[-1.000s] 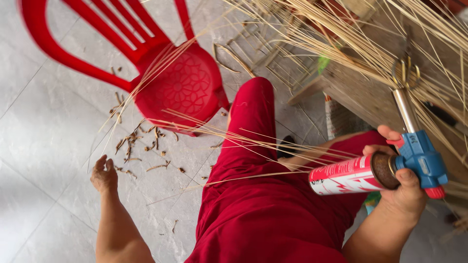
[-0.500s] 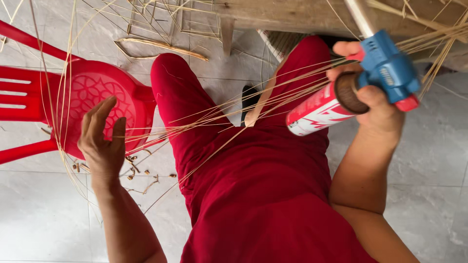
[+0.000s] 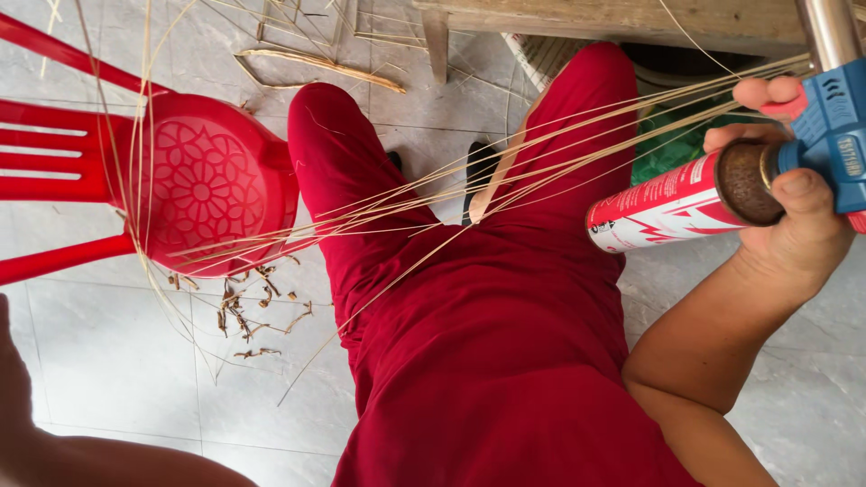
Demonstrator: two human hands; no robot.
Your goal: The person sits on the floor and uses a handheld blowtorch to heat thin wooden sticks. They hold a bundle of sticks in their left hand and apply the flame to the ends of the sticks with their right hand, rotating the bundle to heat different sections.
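My right hand (image 3: 794, 216) grips a red and white gas canister (image 3: 672, 203) fitted with a blue torch head (image 3: 834, 135) and a steel nozzle (image 3: 825, 32) pointing up out of frame. Thin pale rattan strands (image 3: 505, 180) fan from the upper right across my red-trousered legs (image 3: 487, 343) toward the left. My left hand (image 3: 13, 379) shows only at the left edge, fingers cut off by the frame, holding nothing that I can see. My left forearm (image 3: 117, 460) lies along the bottom.
A red plastic chair (image 3: 194, 185) lies tipped at the left with strands looped over it. Dry plant scraps (image 3: 248, 311) litter the grey tiled floor (image 3: 108, 352). A wooden bench (image 3: 613, 18) spans the top, with a woven basket (image 3: 541, 59) beneath it.
The view has swung down and closer. My left hand dropped from beside the chair to the lower left edge. The right hand still holds the torch, now farther right.
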